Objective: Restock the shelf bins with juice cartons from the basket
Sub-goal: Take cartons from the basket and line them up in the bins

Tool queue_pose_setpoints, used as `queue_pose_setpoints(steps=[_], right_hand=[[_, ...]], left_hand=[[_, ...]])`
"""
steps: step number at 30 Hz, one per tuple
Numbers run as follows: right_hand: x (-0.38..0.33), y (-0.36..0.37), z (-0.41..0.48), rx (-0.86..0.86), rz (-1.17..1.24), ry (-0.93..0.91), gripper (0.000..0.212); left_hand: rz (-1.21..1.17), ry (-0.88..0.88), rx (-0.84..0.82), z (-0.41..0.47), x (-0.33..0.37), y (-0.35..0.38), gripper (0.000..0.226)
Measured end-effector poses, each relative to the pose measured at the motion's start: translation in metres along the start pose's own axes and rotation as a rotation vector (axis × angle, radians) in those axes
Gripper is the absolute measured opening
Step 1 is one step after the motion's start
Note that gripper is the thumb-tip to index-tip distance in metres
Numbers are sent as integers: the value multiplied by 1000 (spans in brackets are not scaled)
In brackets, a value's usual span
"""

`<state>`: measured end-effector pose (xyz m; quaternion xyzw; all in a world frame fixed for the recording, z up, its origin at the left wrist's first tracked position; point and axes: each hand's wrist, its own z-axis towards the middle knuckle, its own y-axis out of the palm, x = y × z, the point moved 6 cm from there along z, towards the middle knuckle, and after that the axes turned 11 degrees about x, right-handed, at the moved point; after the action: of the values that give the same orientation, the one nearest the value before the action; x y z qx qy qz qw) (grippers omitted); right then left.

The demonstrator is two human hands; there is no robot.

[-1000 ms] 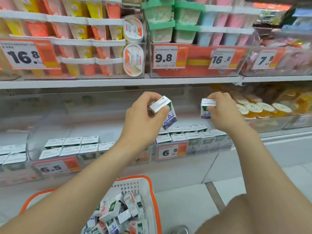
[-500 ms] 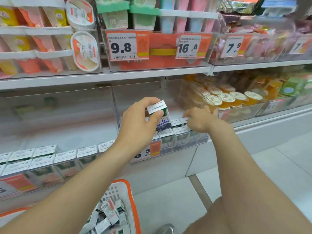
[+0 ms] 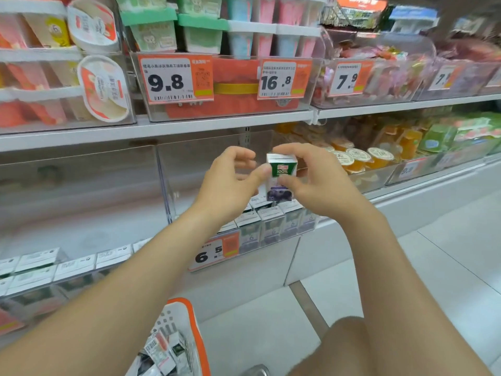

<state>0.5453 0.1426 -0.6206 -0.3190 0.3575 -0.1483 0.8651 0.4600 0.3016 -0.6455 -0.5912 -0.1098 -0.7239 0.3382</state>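
A small juice carton (image 3: 281, 169) with a green "100%" label and a purple lower half is upright above the middle clear shelf bin (image 3: 166, 191). My right hand (image 3: 322, 183) pinches it, index finger over the top and thumb on the front. My left hand (image 3: 227, 185) is beside it with fingers loosely curled, only the thumb tip touching the carton's left edge. Rows of like cartons (image 3: 271, 226) stand in the bin below. An orange-rimmed white basket (image 3: 196, 329) at the bottom holds several loose cartons (image 3: 162, 351).
A second bin on the left holds rows of cartons (image 3: 40, 267). To the right, a bin has orange jelly cups (image 3: 357, 158). The shelf above (image 3: 217, 123) carries bins with 9.8 and 16.8 price tags. My knee shows at bottom right over tiled floor.
My right hand left its carton in the bin and came up to the carton my left hand held. My left fingers have loosened off it. The view shifted right.
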Motion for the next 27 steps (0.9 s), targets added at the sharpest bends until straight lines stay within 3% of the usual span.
queue_pose_setpoints(steps=[5,8,16,21,27], right_hand=[[33,-12,3,182,-142,32,40],[50,1,6,138,-207,61,48],[67,29,9,-21,-529,71,48],[58,54,8,-155,-736,6,23],[32,53,-3,-237,-801,65,13]], left_hand=[[675,281,-158,-16,-33,12,38],[842,350,-211,-27,-55,17,43],[894,377,-234,-28,-71,17,47],[891,370,-250,-28,-73,18,46],[719,344,-290,-26,-70,11,44]])
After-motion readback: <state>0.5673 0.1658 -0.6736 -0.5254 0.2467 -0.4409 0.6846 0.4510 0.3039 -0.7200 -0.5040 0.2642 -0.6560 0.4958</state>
